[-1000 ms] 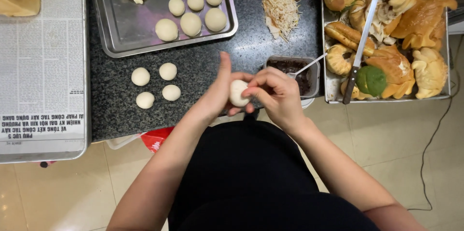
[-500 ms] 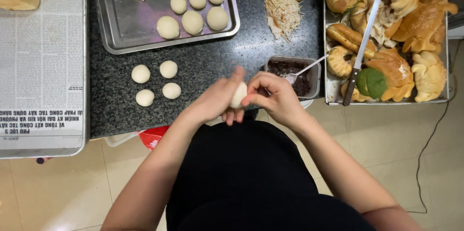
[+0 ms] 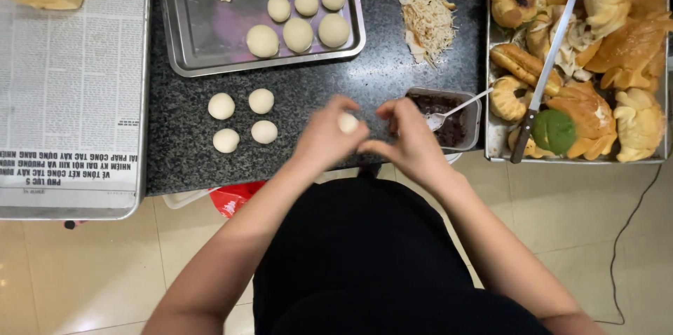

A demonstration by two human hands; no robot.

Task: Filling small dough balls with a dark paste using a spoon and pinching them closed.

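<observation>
Head view shows the left hand cupped around a small pale dough ball, held just above the front edge of the dark speckled worktop; cupping it this way likely keeps the soft piece round and supported. The right hand sits close beside it, fingers curled and thumb pointing at the ball, apparently pinching at its surface rather than gripping anything of its own. Just right of the hands, near the front edge, a small rectangular tub holds a dark paste with a spoon resting in it, within easy reach. Four small dough balls lie in a square on the bare worktop to the left. Toward the back edge, a metal tray carries six more balls and an irregular lump of dough. A loose heap of pale shreds lies beside it. At the right end, a second tray is packed with golden baked pastries, a knife laid across them.
</observation>
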